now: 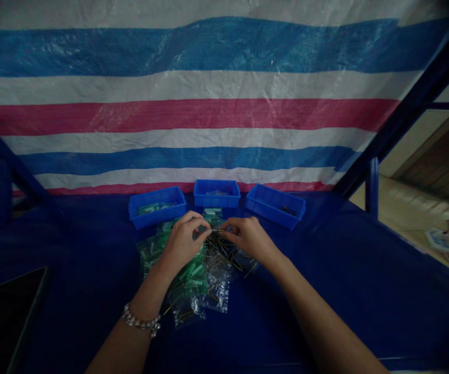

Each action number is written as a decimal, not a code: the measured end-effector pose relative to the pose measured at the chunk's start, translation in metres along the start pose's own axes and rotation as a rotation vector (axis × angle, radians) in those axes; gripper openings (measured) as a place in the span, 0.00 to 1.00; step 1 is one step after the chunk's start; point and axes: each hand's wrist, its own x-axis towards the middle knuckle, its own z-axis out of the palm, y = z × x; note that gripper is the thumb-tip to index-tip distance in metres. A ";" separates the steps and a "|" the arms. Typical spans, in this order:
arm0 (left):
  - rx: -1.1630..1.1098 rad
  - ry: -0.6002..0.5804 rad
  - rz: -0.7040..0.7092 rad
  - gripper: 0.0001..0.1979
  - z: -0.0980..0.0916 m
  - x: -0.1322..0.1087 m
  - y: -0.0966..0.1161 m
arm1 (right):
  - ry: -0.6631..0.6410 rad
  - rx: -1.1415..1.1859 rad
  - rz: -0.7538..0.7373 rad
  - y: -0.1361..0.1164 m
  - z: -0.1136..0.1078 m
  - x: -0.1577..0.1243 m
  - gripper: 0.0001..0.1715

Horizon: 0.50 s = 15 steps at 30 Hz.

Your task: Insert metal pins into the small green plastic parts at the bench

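Note:
A thin metallic rod [214, 230] spans the gap between my two hands, level above the pile on the table. My left hand [185, 236] pinches its left end between thumb and fingers; my right hand [248, 235] pinches the right end. Whether it is one piece or two joined pieces I cannot tell. Below lie loose dark and brass-coloured thin rods [226, 250]. Green pieces in clear bags [193, 275] spread under and beside my left hand. Small clear plastic bags [219, 291] with thin rods inside lie nearer to me.
Three blue bins stand in a row behind the pile: the left bin [157, 218] holds green pieces, the middle bin [216, 200] small pale items, the right bin [275, 213] a few dark pieces. A dark flat-screen device [10, 317] lies at left. Striped sheeting [209, 114] hangs behind the blue table [326, 270].

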 end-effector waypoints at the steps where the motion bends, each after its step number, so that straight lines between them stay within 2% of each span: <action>1: 0.007 -0.001 0.002 0.03 0.000 0.000 0.000 | 0.008 -0.003 0.000 0.000 0.000 0.000 0.08; 15: -0.004 -0.004 0.013 0.02 0.001 -0.001 -0.002 | -0.006 -0.025 -0.023 0.002 0.002 0.000 0.06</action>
